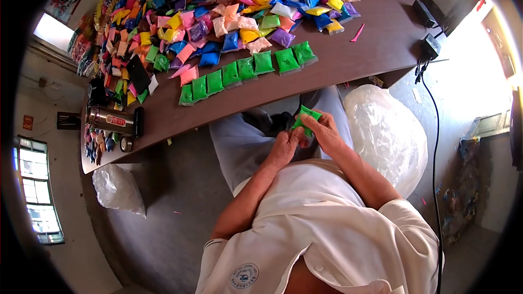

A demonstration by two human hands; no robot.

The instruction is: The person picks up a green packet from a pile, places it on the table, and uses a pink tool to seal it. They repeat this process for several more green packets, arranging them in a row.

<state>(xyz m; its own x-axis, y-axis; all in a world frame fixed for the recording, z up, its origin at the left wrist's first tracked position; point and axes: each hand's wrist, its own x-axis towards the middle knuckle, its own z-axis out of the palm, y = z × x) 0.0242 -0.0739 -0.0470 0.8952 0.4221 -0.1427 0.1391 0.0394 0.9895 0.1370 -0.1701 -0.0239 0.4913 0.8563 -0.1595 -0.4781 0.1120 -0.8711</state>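
Note:
Both of my hands meet over my lap, just below the table's front edge. Between them is a small green packet point(308, 114), its clear edge partly covered by my fingers. My left hand point(284, 146) pinches its lower left side. My right hand point(323, 129) grips it from the right, thumb on top. On the table in front lies a row of several similar green packets point(230, 73), side by side. Behind that row spreads a large heap of small packets point(218, 24) in many colours.
The brown table point(348, 60) carries a steel flask point(111, 120) lying at the left, a pink plastic tool point(358, 33) and a black adapter point(430, 46) with a hanging cable point(437, 147). A big clear plastic bag point(384, 136) stands by my right leg; a smaller bag point(117, 185) sits left.

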